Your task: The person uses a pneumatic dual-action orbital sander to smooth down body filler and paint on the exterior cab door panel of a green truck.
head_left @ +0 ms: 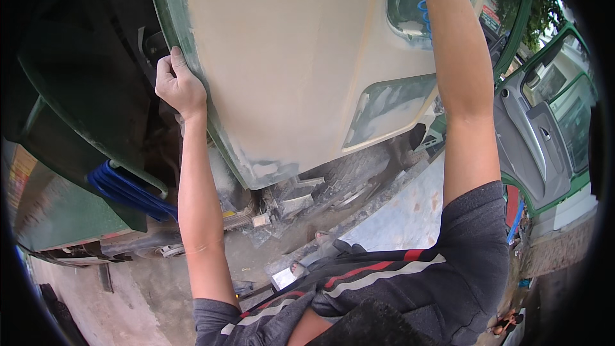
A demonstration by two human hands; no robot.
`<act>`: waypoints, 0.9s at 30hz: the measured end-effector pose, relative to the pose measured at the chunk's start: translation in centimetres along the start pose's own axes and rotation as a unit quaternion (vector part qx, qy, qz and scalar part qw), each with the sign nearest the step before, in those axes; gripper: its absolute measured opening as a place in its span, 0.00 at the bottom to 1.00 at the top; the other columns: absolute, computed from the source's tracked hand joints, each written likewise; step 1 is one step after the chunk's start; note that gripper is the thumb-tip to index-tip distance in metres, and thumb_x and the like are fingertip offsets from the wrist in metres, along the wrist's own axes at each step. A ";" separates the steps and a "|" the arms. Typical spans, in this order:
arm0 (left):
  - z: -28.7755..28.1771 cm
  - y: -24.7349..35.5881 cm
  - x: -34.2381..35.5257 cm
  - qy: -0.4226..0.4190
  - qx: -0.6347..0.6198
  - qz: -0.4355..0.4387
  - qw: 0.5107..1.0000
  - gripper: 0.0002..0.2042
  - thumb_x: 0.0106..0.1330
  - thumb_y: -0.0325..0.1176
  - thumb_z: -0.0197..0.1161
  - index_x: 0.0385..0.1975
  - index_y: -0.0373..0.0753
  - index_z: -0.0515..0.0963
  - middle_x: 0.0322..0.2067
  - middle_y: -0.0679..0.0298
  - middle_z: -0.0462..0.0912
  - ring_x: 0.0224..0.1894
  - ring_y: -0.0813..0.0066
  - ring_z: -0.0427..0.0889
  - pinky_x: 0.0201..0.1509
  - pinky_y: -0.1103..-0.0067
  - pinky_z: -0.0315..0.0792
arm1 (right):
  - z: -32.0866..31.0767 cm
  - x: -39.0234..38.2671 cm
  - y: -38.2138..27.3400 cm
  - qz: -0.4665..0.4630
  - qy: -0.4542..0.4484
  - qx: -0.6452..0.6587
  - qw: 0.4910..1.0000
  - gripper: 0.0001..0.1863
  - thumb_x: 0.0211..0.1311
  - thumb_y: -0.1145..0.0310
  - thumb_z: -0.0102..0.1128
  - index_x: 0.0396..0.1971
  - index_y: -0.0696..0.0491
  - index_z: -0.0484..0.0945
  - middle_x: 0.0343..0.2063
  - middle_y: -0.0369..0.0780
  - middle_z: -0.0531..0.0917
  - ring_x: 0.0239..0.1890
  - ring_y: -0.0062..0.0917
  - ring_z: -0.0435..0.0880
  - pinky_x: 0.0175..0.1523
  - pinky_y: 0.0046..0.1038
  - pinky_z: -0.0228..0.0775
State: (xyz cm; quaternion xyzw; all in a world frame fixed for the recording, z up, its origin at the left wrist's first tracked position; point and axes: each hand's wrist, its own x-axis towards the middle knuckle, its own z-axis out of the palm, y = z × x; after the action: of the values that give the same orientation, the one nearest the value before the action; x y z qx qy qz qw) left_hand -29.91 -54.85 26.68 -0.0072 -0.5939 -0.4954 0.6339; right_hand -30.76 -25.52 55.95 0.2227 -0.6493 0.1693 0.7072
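A large truck cab panel (282,57) fills the upper middle, sanded to dull beige with green paint along its rim and pale filler patches near its lower corner. At its left edge my left hand (181,86), dusty, has its fingers curled round the green rim, the thumb pointing up. My right arm (462,57) stretches up across the panel's right side, beside a window (410,6) with a blue coiled hose behind it. The right hand lies beyond the top of the picture. Below that window is a recessed patch (389,106) with whitish filler.
An open green-framed door (544,128) with grey lining stands at the right. Dark green bodywork and bundled blue hoses (125,186) are at the left. Under the panel lie dusty chassis parts (301,198) and a pale sheet (403,208) on the ground, near my feet.
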 end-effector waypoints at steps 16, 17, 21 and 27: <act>-0.5 0.1 -0.1 -0.007 0.025 -0.019 0.999 0.21 0.78 0.41 0.60 0.23 0.32 0.75 0.17 0.71 0.71 0.23 0.83 0.64 0.28 0.79 0.63 | -7.0 -38.4 -7.5 -0.041 -0.159 0.041 0.986 0.19 0.42 0.63 0.81 0.35 0.45 0.82 0.38 0.42 0.78 0.34 0.34 0.83 0.34 0.33 0.80; -0.2 0.1 -0.3 -0.006 0.018 -0.019 1.000 0.21 0.78 0.41 0.61 0.23 0.32 0.75 0.17 0.71 0.71 0.23 0.83 0.64 0.28 0.79 0.63 | -6.7 -36.5 -7.3 -0.040 -0.154 0.039 0.987 0.19 0.42 0.63 0.81 0.35 0.45 0.82 0.38 0.42 0.78 0.34 0.34 0.83 0.34 0.33 0.80; -0.1 -0.3 -0.4 0.020 -0.002 -0.012 1.000 0.19 0.75 0.37 0.63 0.22 0.32 0.75 0.14 0.69 0.68 0.20 0.82 0.63 0.23 0.77 0.59 | -4.6 -26.3 -5.8 -0.009 -0.125 0.039 0.991 0.18 0.45 0.60 0.79 0.35 0.43 0.79 0.36 0.38 0.75 0.29 0.32 0.82 0.30 0.33 0.77; -1.4 0.0 0.2 0.036 0.013 -0.016 0.999 0.18 0.74 0.36 0.64 0.22 0.32 0.74 0.14 0.70 0.68 0.19 0.82 0.62 0.23 0.77 0.57 | 0.2 -9.9 -4.5 -0.069 -0.024 -0.012 0.997 0.18 0.47 0.57 0.77 0.36 0.46 0.80 0.34 0.40 0.79 0.28 0.37 0.86 0.31 0.39 0.81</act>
State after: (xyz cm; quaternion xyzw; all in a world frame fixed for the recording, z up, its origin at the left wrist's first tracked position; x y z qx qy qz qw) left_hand -28.90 -55.79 26.47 0.0281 -0.5774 -0.4974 0.6469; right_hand -29.58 -28.89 45.65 0.2623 -0.6513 0.1073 0.7039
